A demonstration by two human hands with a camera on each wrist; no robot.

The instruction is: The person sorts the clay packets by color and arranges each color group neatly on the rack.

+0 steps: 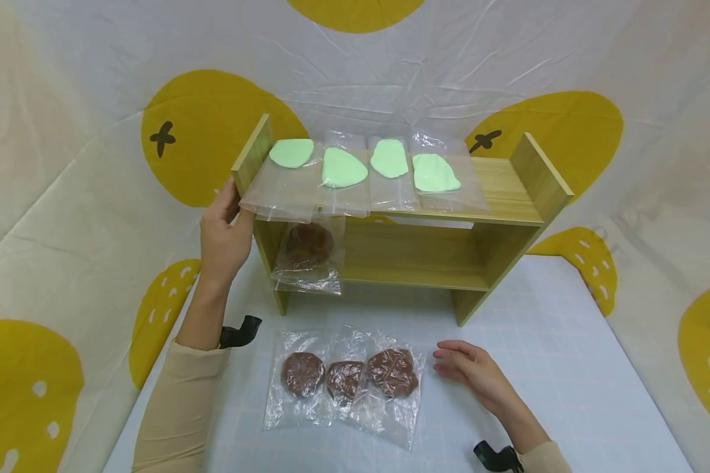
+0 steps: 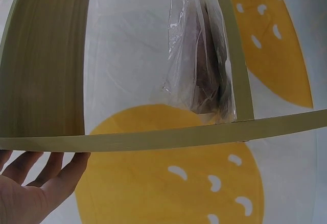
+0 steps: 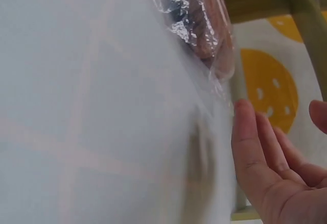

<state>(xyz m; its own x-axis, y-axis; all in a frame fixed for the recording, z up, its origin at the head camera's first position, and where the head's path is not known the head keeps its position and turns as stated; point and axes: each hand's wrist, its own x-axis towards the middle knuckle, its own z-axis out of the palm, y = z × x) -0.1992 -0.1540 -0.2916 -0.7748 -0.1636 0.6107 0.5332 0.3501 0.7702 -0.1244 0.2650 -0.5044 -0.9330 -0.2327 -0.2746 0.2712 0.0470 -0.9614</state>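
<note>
Left and right hands are apart: the left hand (image 1: 227, 226), left of centre in the frame, lays slightly spread fingers against the outer left side of a wooden shelf (image 1: 420, 253); the right hand (image 1: 476, 378), lower right, hovers with loose, nearly straight fingers close together, holding nothing. Just beside it, at lower centre, lie three bagged brown discs (image 1: 344, 381), their plastic overlapping. Another bagged brown disc (image 1: 309, 246) sits at the left end of the lower level, its bag hanging over the front edge.

Lifting one overlapped bag could drag its neighbour along, since slick film may cling. A push from the left hand might jog the shelf and slide the overhanging bags off. Four bagged pale green pieces (image 1: 344, 169) line the top level, the left ones drooping over its front edge, where they could snag a hand reaching below. The top board itself limits entry from above. A patterned backdrop (image 1: 355, 72) stands behind.
</note>
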